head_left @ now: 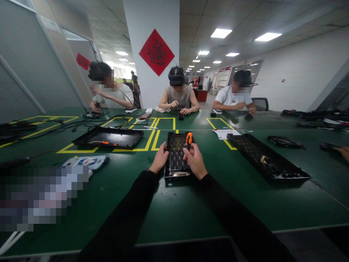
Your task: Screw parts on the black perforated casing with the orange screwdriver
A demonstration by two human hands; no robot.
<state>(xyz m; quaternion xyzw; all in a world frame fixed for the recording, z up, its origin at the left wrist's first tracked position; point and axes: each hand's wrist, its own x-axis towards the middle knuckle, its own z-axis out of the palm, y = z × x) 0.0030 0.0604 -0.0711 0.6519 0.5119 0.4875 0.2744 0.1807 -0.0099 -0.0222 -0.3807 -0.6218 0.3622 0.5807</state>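
A black rectangular plastic case [174, 149] lies lengthwise before me on the green table, its inside covered with rows of small light marks. A pale metallic strip [181, 174] runs along its near end. My left hand [160, 159] grips the case's left side, thumb on top and fingers partly hidden. Over the right side of the case, my right hand [196, 161] is closed around an orange-and-black screwdriver [189, 138], held upright with the handle at the top. The screwdriver's tip is hard to make out against the dark case.
A black tray [128, 145] holding orange-handled tools stands at left. To the right lies a long black tray [289, 178] with a small yellowish piece inside. A blue-white pouch [95, 162], cables [89, 123] and a paper sheet [227, 134] are around. Several people sit opposite.
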